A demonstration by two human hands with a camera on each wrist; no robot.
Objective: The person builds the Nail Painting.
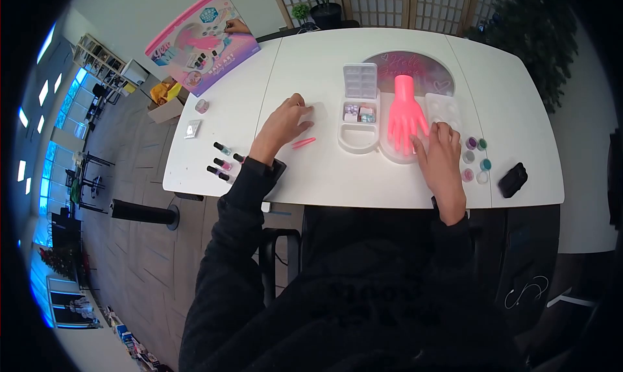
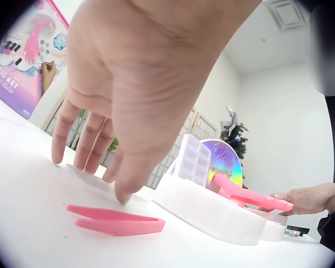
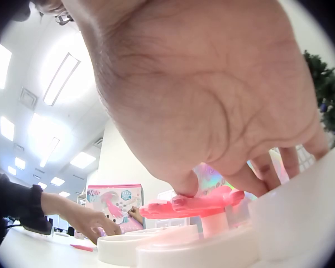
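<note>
My left hand (image 1: 283,127) is low over the white table, fingers pointing down, thumb apart from them. Its fingertips are right at a thin clear piece (image 2: 92,180) on the tabletop. Pink tweezers (image 2: 120,220) lie beside the thumb. On the right, a pink model hand (image 1: 403,116) stands palm-down over a white base (image 1: 394,156). My right hand (image 1: 444,163) rests its fingers at the near edge of a white palette tray (image 1: 443,106), the thumb close to the model's fingertips. The palette partly hides those fingers in the right wrist view.
Left of the model is a lidded white case (image 1: 358,138) with small decorations. Several glitter pots (image 1: 468,156) and a black case (image 1: 513,180) lie to the right. Nail polish bottles (image 1: 222,164) lie at left, below a printed box (image 1: 202,44). A shiny rounded panel (image 1: 425,73) stands behind.
</note>
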